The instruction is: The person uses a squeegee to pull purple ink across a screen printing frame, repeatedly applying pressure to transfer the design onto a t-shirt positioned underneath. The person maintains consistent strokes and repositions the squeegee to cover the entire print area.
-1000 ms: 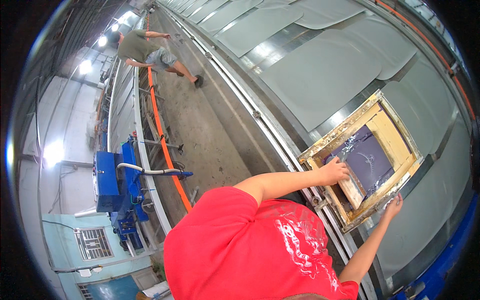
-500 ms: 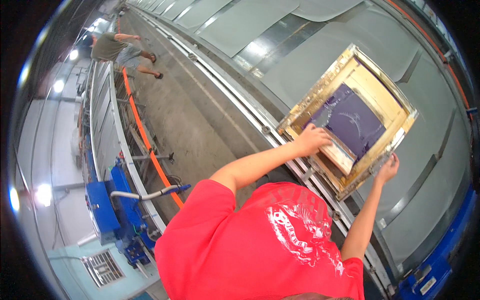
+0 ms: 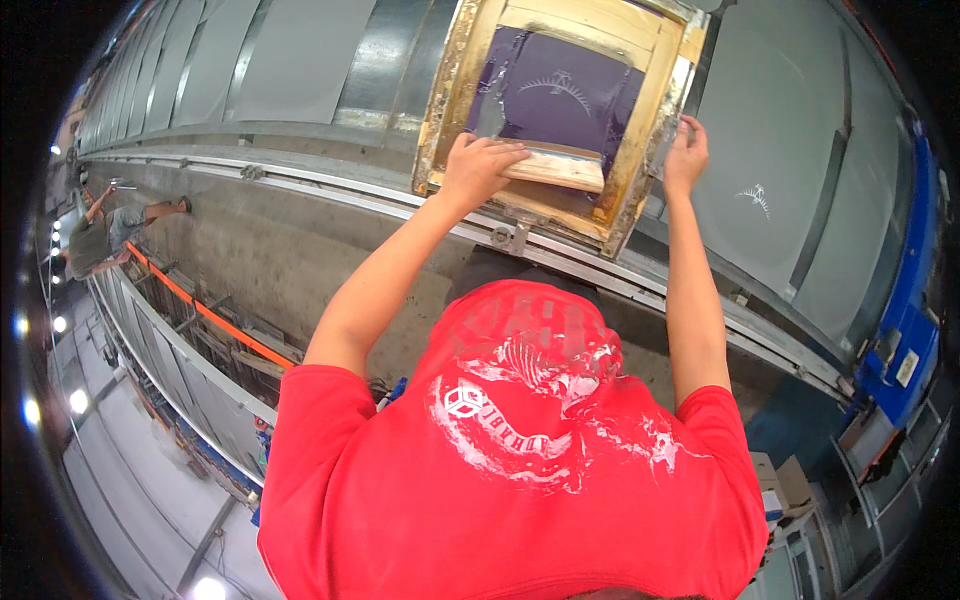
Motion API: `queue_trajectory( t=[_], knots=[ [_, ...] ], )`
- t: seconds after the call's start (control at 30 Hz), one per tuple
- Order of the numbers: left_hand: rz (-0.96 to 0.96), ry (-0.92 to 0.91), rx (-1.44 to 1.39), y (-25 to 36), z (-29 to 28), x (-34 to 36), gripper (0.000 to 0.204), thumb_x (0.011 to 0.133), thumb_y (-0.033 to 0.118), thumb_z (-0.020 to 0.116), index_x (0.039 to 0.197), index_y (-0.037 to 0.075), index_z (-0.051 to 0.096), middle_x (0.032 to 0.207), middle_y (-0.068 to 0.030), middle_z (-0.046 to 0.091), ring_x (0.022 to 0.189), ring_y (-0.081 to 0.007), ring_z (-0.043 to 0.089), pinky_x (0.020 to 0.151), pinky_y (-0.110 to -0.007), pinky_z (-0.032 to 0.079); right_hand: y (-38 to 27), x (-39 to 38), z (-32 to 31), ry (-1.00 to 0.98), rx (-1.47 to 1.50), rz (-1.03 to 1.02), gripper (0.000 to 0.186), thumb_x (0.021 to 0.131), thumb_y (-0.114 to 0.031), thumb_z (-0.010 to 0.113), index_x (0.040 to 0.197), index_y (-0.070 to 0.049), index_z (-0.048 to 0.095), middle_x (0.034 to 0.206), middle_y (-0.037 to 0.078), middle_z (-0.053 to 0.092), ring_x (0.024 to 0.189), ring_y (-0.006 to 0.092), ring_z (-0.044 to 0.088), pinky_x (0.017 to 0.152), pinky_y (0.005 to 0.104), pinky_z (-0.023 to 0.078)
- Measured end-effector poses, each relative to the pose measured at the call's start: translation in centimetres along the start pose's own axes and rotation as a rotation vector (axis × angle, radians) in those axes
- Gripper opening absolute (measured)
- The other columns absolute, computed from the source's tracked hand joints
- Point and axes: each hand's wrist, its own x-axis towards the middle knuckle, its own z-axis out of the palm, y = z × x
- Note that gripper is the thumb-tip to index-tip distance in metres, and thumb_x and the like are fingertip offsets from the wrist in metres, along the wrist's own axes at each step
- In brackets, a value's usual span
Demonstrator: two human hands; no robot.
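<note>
A wooden screen printing frame [image 3: 662, 112] rests on the long table, its mesh [image 3: 612, 108] coated purple with a pale arched design in the middle. My left hand [image 3: 478, 170] is closed around the left end of a wooden squeegee [image 3: 562, 170], which lies across the near part of the mesh. Dark ink streaks show beside it. On the frame's right side, my right hand [image 3: 686, 155] grips the outer edge with curled fingers. Right of the frame, a grey sheet [image 3: 775, 130] bears a small white print [image 3: 753, 200].
A metal rail [image 3: 345, 182] runs along the table's near edge. More grey sheets [image 3: 300, 60] lie to the left. Blue machinery [image 3: 905, 340] stands at the table's right end. Another person [image 3: 105, 235] is at the far left, near an orange strip [image 3: 210, 312].
The view has turned, so the frame now sits higher and further left in it. A white print has come into sight right of the frame. Both hands keep their holds.
</note>
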Motion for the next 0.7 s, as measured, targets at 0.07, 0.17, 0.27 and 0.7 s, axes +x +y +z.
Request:
queue_trajectory(
  t=[0.07, 0.17, 0.27, 0.7],
  knots=[
    [-0.014, -0.010, -0.042, -0.1, -1.3, -1.0, 0.055, 0.070, 0.011, 0.077, 0.123, 0.026, 0.071, 0.125, 0.0074, 0.071, 0.105, -0.0146, 0.066, 0.092, -0.036, 0.042, -0.6, -0.4, -0.2, -0.014, -0.051, 0.034, 0.020, 0.098, -0.028, 0.061, 0.108, -0.015, 0.071, 0.078, 0.011, 0.065, 0.070, 0.0231, 0.059, 0.070, 0.0395, 0.048],
    [0.050, 0.014, -0.014, -1.2, -1.7, -3.7, 0.056, 0.069, 0.011, 0.078, 0.122, 0.024, 0.071, 0.128, 0.0062, 0.070, 0.109, -0.0159, 0.064, 0.091, -0.039, 0.041, -0.9, -0.6, 0.5, 0.004, -0.046, 0.087, 0.018, 0.099, -0.026, 0.060, 0.109, -0.016, 0.071, 0.070, 0.010, 0.063, 0.065, 0.0243, 0.059, 0.067, 0.0399, 0.048],
    [0.114, -0.053, 0.003, -1.1, -2.6, -6.2, 0.059, 0.069, 0.012, 0.078, 0.126, 0.025, 0.068, 0.130, 0.0061, 0.069, 0.110, -0.0164, 0.065, 0.091, -0.043, 0.040, -1.4, -0.8, 1.2, -0.007, -0.121, 0.110, 0.018, 0.099, -0.026, 0.060, 0.110, -0.016, 0.071, 0.072, 0.011, 0.064, 0.066, 0.0253, 0.060, 0.068, 0.0406, 0.048],
    [0.095, -0.049, -0.032, -6.6, -1.3, 10.0, 0.044, 0.075, 0.006, 0.075, 0.115, 0.024, 0.074, 0.119, 0.0041, 0.074, 0.105, -0.0145, 0.069, 0.094, -0.047, 0.037, -9.7, 0.8, -0.6, -0.386, -0.550, -0.388, 0.047, 0.092, -0.045, 0.069, 0.126, -0.014, 0.069, 0.121, 0.011, 0.067, 0.118, 0.0283, 0.057, 0.099, 0.0417, 0.047]
  ],
)
